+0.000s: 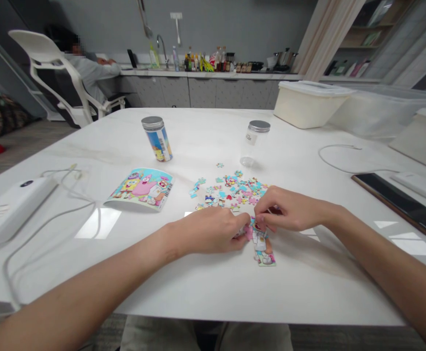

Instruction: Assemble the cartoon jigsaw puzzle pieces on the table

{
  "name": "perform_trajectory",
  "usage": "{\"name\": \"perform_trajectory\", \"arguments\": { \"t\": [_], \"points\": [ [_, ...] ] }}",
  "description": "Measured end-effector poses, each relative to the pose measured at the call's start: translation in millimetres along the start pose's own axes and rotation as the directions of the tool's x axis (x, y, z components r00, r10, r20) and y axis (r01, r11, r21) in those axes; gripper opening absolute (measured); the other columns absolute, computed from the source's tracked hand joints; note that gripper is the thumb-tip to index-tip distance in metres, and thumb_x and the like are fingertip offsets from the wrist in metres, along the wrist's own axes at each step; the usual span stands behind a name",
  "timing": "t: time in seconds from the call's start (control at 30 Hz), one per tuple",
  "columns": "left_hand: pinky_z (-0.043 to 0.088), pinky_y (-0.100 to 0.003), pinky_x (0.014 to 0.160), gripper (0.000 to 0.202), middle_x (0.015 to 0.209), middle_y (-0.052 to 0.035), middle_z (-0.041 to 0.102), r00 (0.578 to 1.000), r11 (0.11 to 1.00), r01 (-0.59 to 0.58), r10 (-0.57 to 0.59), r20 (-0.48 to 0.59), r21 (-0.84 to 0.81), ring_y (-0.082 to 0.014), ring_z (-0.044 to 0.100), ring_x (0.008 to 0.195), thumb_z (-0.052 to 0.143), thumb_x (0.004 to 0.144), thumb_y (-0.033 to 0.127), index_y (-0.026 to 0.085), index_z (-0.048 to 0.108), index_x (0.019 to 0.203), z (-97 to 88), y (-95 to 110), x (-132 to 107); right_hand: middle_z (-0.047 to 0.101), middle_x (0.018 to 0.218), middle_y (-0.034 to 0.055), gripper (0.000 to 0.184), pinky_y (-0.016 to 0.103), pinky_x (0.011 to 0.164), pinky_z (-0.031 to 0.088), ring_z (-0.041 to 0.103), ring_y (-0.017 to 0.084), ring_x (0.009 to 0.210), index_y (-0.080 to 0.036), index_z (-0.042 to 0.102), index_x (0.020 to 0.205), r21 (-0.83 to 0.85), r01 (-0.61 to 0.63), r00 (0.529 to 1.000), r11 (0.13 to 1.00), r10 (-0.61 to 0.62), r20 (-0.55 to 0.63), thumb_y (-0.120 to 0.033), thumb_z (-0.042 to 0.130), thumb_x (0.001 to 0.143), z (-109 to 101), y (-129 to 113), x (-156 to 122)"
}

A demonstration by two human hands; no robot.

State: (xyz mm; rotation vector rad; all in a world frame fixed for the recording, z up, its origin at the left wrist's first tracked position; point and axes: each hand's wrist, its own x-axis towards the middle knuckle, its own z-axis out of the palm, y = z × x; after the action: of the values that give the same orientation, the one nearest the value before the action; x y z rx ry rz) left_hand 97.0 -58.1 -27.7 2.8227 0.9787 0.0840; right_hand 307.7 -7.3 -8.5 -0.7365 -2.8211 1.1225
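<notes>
A strip of joined jigsaw puzzle pieces (263, 248) lies on the white table, its upper end under my fingers. My left hand (213, 229) is closed, its fingertips pressing a pink puzzle piece (248, 233) against the strip's left side. At the strip's top, my right hand (289, 209) pinches a piece that is mostly hidden by the fingers. Just beyond both hands spreads a loose heap of colourful puzzle pieces (231, 187). To the left rests a curved picture sheet (142, 189) with cartoon figures.
Behind the pieces stand a jar with a cartoon label (158, 141) and a clear jar (251, 144), both silver-lidded. At right are a phone (399, 202) and lidded bins (308, 105). A white device (15, 209) with cables lies left. A person (88, 73) sits near the counter.
</notes>
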Motion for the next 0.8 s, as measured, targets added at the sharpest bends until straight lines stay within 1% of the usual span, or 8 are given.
{"name": "perform_trajectory", "arguments": {
  "t": [0.07, 0.13, 0.27, 0.37, 0.47, 0.57, 0.67, 0.8],
  "points": [
    [0.019, -0.026, 0.043, 0.017, 0.052, 0.0029, 0.052, 1.000, 1.000, 0.000, 0.000, -0.009, -0.005, -0.0120, 0.044, 0.044, 0.045, 0.092, 0.029, 0.017, 0.057, 0.091, 1.5, -0.3, -0.2, 0.061, 0.053, 0.0001, 0.028, 0.020, 0.047, 0.031, 0.044, 0.007, 0.045, -0.013, 0.066, 0.065, 0.003, 0.008, 1.000, 1.000, -0.007, -0.009, -0.019, 0.047, 0.085, -0.8, 0.2, -0.4],
    [0.020, -0.026, 0.043, 0.017, 0.053, 0.0029, 0.053, 1.000, 1.000, -0.003, 0.003, -0.016, -0.017, -0.0117, 0.044, 0.044, 0.045, 0.092, 0.029, 0.017, 0.057, 0.092, 2.2, -0.5, -0.3, 0.061, 0.052, 0.0003, 0.031, 0.020, 0.047, 0.031, 0.043, 0.007, 0.044, -0.013, 0.067, 0.065, 0.003, 0.024, 1.000, 1.000, -0.024, -0.018, -0.020, 0.046, 0.086, -1.0, 0.9, -0.7],
    [0.021, -0.025, 0.042, 0.017, 0.053, 0.0029, 0.054, 1.000, 0.999, -0.005, 0.005, -0.006, -0.034, -0.0110, 0.045, 0.044, 0.044, 0.093, 0.029, 0.017, 0.057, 0.094, 0.8, -0.1, 0.2, 0.060, 0.050, -0.0005, 0.033, 0.020, 0.046, 0.031, 0.039, 0.006, 0.042, -0.014, 0.065, 0.057, 0.033, 0.052, 0.999, 0.998, -0.052, -0.003, -0.021, 0.049, 0.085, 0.1, 2.9, -0.6],
    [0.022, -0.024, 0.042, 0.017, 0.053, 0.0028, 0.054, 1.000, 0.999, 0.009, -0.008, 0.017, -0.044, -0.0111, 0.046, 0.044, 0.045, 0.093, 0.029, 0.017, 0.056, 0.096, -0.7, 0.1, 0.8, 0.058, 0.049, -0.0006, 0.033, 0.020, 0.047, 0.031, 0.039, 0.006, 0.043, -0.014, 0.062, 0.052, 0.046, 0.045, 0.998, 0.998, -0.046, 0.032, -0.020, 0.052, 0.083, 1.5, 5.1, -0.3],
    [0.023, -0.024, 0.043, 0.017, 0.057, 0.0017, 0.058, 0.999, 0.997, 0.026, -0.024, 0.030, -0.073, -0.0115, 0.048, 0.047, 0.047, 0.093, 0.030, 0.018, 0.056, 0.100, -1.3, -0.5, 0.9, 0.054, 0.046, -0.0009, 0.036, 0.021, 0.047, 0.030, 0.038, 0.006, 0.043, -0.014, 0.060, 0.050, 0.040, 0.024, 0.999, 0.999, -0.026, 0.044, -0.024, 0.054, 0.084, 2.7, 6.7, -0.1],
    [0.024, -0.024, 0.044, 0.017, 0.059, 0.0015, 0.060, 0.998, 0.990, 0.050, -0.044, 0.049, -0.131, -0.0115, 0.048, 0.047, 0.048, 0.091, 0.030, 0.018, 0.055, 0.101, -1.8, -2.2, 0.4, 0.054, 0.046, -0.0009, 0.039, 0.021, 0.047, 0.030, 0.038, 0.006, 0.043, -0.014, 0.060, 0.050, 0.039, -0.007, 0.999, 0.999, 0.005, 0.038, -0.028, 0.054, 0.085, 3.3, 6.7, 0.0],
    [0.027, -0.023, 0.046, 0.020, 0.059, 0.0032, 0.059, 0.997, 0.972, 0.063, -0.050, 0.062, -0.226, -0.0114, 0.049, 0.049, 0.053, 0.087, 0.027, 0.018, 0.055, 0.104, -2.9, -5.3, -0.1, 0.054, 0.046, -0.0010, 0.038, 0.021, 0.047, 0.030, 0.038, 0.006, 0.043, -0.014, 0.061, 0.050, 0.046, -0.019, 0.999, 0.999, 0.017, 0.039, -0.028, 0.054, 0.085, 3.4, 5.8, 0.0],
    [0.033, -0.022, 0.053, 0.014, 0.056, 0.0047, 0.057, 0.999, 0.951, 0.023, -0.011, 0.041, -0.308, -0.0105, 0.051, 0.053, 0.053, 0.085, 0.019, 0.018, 0.060, 0.097, -4.5, -9.0, 0.0, 0.055, 0.047, -0.0010, 0.039, 0.022, 0.047, 0.030, 0.039, 0.006, 0.043, -0.014, 0.063, 0.051, 0.057, -0.035, 0.998, 0.998, 0.032, 0.055, -0.029, 0.054, 0.086, 3.4, 5.3, -0.3]
  ]
}}
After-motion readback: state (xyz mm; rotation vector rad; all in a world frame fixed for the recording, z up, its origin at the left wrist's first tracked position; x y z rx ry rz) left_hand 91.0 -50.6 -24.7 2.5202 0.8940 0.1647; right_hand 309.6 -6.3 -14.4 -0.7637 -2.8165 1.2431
